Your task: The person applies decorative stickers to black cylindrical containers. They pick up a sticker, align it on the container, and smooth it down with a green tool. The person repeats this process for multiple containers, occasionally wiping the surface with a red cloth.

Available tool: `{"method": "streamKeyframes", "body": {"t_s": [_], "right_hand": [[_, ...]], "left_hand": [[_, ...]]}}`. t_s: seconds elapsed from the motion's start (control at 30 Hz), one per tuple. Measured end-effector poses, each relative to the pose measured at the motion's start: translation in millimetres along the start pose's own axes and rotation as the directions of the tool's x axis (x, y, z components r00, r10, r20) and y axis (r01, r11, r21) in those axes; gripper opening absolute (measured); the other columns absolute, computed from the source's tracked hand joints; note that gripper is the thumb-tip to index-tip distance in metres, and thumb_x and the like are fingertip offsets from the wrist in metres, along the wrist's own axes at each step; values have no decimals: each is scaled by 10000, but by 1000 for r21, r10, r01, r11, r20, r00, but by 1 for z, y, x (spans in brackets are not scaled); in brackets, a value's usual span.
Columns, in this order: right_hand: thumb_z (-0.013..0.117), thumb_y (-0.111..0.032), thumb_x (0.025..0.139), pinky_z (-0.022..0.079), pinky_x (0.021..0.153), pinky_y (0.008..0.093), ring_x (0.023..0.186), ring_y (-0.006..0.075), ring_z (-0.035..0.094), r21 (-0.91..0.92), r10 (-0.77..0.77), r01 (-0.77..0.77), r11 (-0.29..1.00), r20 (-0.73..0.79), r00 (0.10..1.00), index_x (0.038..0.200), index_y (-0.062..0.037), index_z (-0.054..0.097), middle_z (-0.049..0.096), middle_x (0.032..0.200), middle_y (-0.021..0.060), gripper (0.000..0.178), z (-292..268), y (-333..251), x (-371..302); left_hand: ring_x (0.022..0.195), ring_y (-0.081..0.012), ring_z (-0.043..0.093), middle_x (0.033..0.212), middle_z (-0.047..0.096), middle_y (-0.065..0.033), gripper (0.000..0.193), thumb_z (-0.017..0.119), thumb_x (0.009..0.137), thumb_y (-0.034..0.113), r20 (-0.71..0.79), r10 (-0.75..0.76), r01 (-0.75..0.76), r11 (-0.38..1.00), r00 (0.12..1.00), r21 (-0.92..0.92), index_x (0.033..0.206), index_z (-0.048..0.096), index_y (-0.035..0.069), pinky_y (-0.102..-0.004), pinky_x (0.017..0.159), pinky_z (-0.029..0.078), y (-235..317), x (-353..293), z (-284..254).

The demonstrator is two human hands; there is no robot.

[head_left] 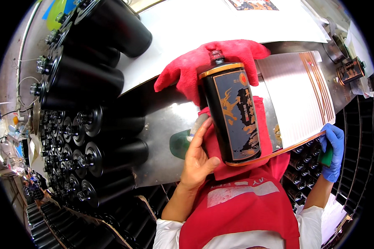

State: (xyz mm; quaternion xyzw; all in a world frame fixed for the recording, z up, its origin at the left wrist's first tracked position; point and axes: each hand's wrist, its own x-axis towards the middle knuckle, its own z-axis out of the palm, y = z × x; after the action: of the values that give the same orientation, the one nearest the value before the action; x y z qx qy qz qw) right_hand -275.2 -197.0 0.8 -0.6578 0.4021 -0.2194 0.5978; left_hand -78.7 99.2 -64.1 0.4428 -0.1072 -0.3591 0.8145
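Note:
A black bottle (215,116) with a dark label of gold figures lies on red cloth (183,70) at the middle, its glass neck pointing away from me. My bare left hand (197,164) is beside the bottle's lower left side, fingers stretched and thumb apart; I cannot tell if it touches. A thin copper-coloured strip (293,146) runs from the bottle's base edge to my right hand (334,145), in a blue glove, which pinches its far end. A green flat piece (326,157), perhaps a scraper, also sits in that hand. A similar copper band rings the bottle's shoulder.
Several plain black bottles (87,76) stand and lie in rows at the left. A white sheet (289,91) with more copper strips (318,89) lies at the right, near a small decorated box (350,71) and a metal pot (334,47). A dark green round object (179,144) rests left of my hand.

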Motion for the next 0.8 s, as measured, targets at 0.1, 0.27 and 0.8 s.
{"method": "streamKeyframes", "body": {"t_s": [0.1, 0.27, 0.8], "right_hand": [[581, -108, 833, 262, 403, 169, 411, 36, 404, -13, 14, -13, 1000, 39, 999, 705, 37, 613, 552, 596, 53, 196, -2, 0, 4], [576, -100, 829, 265, 408, 168, 416, 37, 410, 1, 17, -17, 1000, 47, 999, 700, 35, 614, 551, 596, 55, 191, -2, 3, 5], [607, -132, 836, 290, 407, 168, 425, 22, 425, -190, 220, -204, 960, 65, 973, 797, 25, 673, 580, 613, 27, 174, 13, 21, 25]], "left_hand": [[1375, -229, 232, 1463, 288, -139, 975, 814, 670, 112, 13, 41, -42, 988, 999, 150, 1424, 217, -50, -350, 1129, 138, -2, 1, 3], [1367, -229, 250, 1454, 302, -138, 991, 823, 659, 113, 18, 10, -12, 991, 1000, 132, 1424, 214, -53, -345, 1127, 147, 2, 2, 3], [1335, -235, 307, 1420, 335, -150, 1018, 838, 602, 51, 24, 56, -60, 966, 998, 250, 1416, 235, -55, -353, 1111, 205, 3, 4, 11]]}}
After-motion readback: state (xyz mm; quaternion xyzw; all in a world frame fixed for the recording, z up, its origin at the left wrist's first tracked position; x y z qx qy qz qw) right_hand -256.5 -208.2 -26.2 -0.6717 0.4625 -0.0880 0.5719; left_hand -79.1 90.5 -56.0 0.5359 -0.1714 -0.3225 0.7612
